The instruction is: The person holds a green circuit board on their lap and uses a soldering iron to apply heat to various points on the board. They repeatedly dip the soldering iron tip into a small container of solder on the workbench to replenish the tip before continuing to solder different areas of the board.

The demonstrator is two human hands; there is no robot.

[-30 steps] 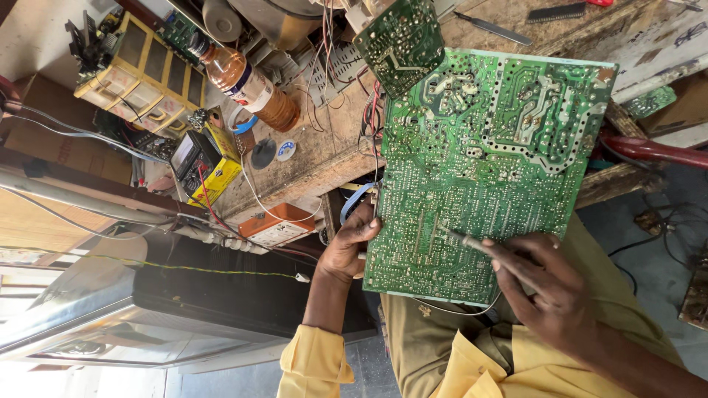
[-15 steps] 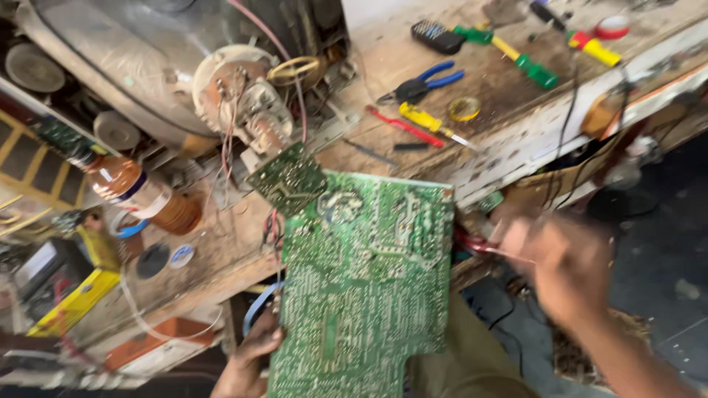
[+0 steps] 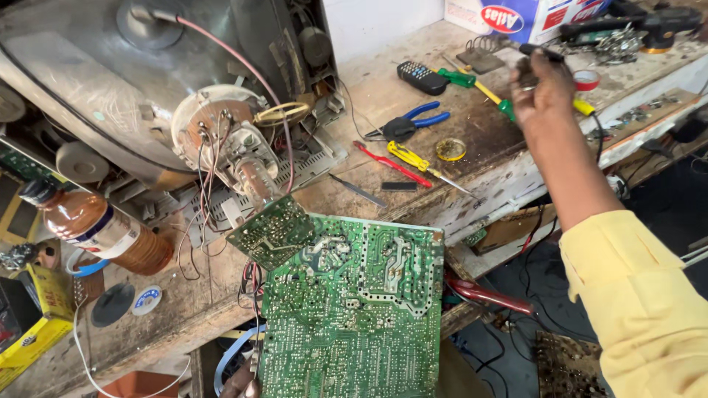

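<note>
head view | our right hand (image 3: 544, 88) is raised over the worktop (image 3: 413, 199), closed around a dark-handled soldering iron (image 3: 532, 50), tip away from us | our left hand (image 3: 242, 383) grips the bottom edge of the green circuit board (image 3: 354, 309), propping it upright, solder side toward us | blue pliers (image 3: 413, 124) lie left of the right hand

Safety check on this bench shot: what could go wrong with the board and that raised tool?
1. The green circuit board is steadied only at its bottom edge by the left hand; wires tie it to the tube neck, so a slip could strain them.
2. The right hand holds a thin dark-handled tool over the cluttered bench; its cord could snag the pliers or screwdrivers.
</note>
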